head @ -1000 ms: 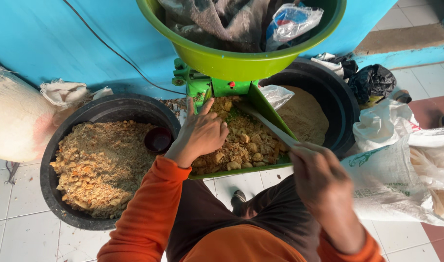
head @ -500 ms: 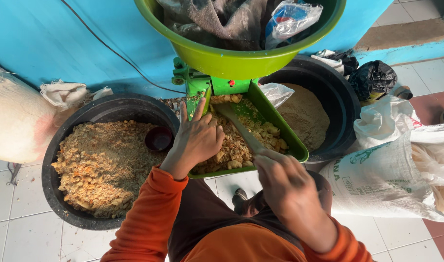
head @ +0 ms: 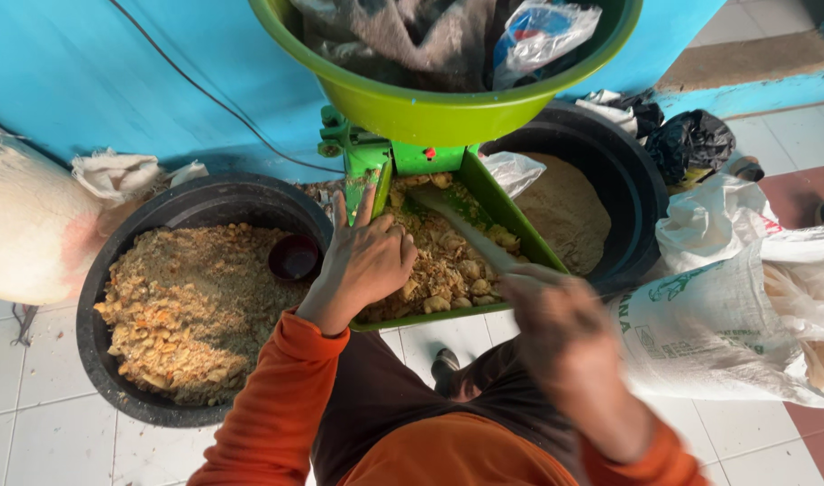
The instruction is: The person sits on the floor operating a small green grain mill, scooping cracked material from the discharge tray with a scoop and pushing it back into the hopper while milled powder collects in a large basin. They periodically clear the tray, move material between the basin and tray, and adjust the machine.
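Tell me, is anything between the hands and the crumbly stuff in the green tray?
Nothing visible is. The left hand lies flat right on the crumbs in the green tray. The right hand holds a stick whose tip reaches into the same crumbs near the tray's top.

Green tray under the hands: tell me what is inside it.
The green tray holds pale yellowish crumbly chunks. The left hand lies flat on them; the right hand holds a stick poking into them. The tray floor beneath the hand and chunks is mostly covered.

Feed-milling workshop: grinder chute [head: 511,225], sacks [head: 736,315].
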### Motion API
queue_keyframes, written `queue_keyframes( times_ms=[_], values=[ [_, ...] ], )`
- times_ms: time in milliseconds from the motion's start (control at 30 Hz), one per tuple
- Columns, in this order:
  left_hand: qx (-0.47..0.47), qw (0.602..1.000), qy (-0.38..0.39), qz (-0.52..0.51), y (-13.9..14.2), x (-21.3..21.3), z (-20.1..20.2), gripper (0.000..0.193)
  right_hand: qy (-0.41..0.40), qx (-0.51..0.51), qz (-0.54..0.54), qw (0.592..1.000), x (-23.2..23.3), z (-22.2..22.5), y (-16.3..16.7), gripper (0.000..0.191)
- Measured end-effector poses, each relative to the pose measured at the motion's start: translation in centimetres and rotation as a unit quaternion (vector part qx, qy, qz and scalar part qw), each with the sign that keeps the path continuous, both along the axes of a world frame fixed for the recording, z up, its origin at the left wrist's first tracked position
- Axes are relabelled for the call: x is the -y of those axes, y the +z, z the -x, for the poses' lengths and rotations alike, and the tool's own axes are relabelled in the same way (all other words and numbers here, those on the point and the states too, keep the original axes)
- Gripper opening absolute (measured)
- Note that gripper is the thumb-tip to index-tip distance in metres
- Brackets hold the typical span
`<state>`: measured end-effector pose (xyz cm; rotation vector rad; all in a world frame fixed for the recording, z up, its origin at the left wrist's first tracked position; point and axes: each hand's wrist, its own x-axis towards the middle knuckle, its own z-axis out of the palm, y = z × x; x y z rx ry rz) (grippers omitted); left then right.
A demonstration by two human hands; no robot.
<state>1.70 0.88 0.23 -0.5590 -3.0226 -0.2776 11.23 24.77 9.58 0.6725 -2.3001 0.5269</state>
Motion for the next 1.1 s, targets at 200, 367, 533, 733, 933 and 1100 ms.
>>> queue_keyframes(
  times_ms=[200,367,533,733,933,1100],
  values=[
    [0.004,0.999,-0.045,0.009,0.7,-0.2,-0.4,0.039,-0.044,0.104,-0.015,0.994,-7.2,-4.0,4.1,0.021],
    [0.004,0.992,-0.106,-0.07,1.4,-0.1,-0.8,0.027,0.006,0.08,-0.051,0.995,-5.6,-1.5,3.5,0.02],
    [-0.015,0.989,-0.104,-0.102,0.8,0.2,-0.7,0.021,0.037,0.061,0.024,0.997,-3.4,0.3,1.3,0.016],
    [-0.049,0.981,-0.141,-0.127,-0.3,0.2,0.7,0.017,0.039,0.061,-0.002,0.997,-1.4,1.3,0.2,0.019],
    [-0.044,0.995,-0.074,-0.049,-0.6,0.1,0.9,0.024,0.026,0.039,0.024,0.999,-1.1,-1.0,-0.2,0.016],
    [-0.047,0.998,-0.048,-0.002,-1.1,0.1,0.4,0.034,0.067,0.031,0.003,0.997,0.7,0.8,-3.1,0.019]
  ],
)
